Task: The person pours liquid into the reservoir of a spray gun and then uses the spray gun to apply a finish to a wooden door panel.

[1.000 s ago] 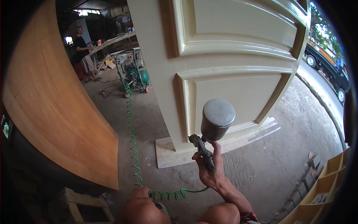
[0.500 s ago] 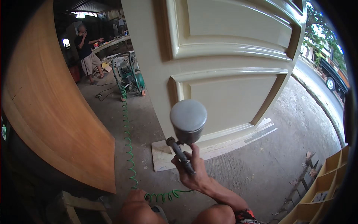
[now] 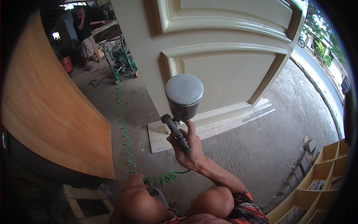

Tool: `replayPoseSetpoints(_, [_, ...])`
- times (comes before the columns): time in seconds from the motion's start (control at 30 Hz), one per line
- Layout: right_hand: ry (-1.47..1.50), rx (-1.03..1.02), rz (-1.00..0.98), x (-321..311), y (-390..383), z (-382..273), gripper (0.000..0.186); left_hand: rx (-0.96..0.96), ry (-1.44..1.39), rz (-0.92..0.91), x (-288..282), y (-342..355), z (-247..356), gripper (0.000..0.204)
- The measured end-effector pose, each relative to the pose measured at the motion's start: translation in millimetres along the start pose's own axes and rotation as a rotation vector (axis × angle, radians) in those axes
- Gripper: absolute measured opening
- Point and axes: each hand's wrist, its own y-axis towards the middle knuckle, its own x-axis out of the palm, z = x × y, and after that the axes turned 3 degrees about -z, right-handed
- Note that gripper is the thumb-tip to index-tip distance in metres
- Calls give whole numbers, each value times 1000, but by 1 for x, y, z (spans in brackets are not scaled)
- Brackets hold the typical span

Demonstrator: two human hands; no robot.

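Right hand [image 3: 192,149] gripping a metal spray gun [image 3: 177,135] before a cream door [image 3: 223,80]

The right hand is wrapped around the handle of the gun, whose dark metal body looks rough and stained. Directly above the knuckles sits its cup [image 3: 184,91], a smooth, dull-grey cylinder with a flat round lid. To the left and lower, the left hand [image 3: 136,180] rests by the knee, apparently closed around the green hose [image 3: 162,179], though its fingers are hidden. This thin plastic hose coils in loose loops between the hands, then runs up the floor to a green compressor [image 3: 123,59] far beyond the left hand.

Just ahead of the right hand stands the door, glossy, with raised mouldings framing sunken panels. The cup covers part of the lower panel's left side. Beneath the door, a flat, whitish board [image 3: 158,140] lies on the scuffed concrete floor [image 3: 238,149].

Left of both hands, a broad orange-brown wood panel [image 3: 56,104] with visible grain closes off that side; below it is a rough wooden frame [image 3: 76,194]. Well to the right, a yellow shelf [image 3: 320,171] shows boxy compartments. Farthest ahead on the left, another person [image 3: 85,33] stands near a cluttered bench.
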Motion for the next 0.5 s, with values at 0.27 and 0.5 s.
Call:
replayPoseSetpoints(0.27, [16, 38, 7, -2, 5, -10, 77, -155, 15, 35, -7, 0, -70, 35])
replayPoseSetpoints(0.5, [-4, 39, -18, -17, 0, -11, 80, -199, 35, 12, -2, 9, -88, 36])
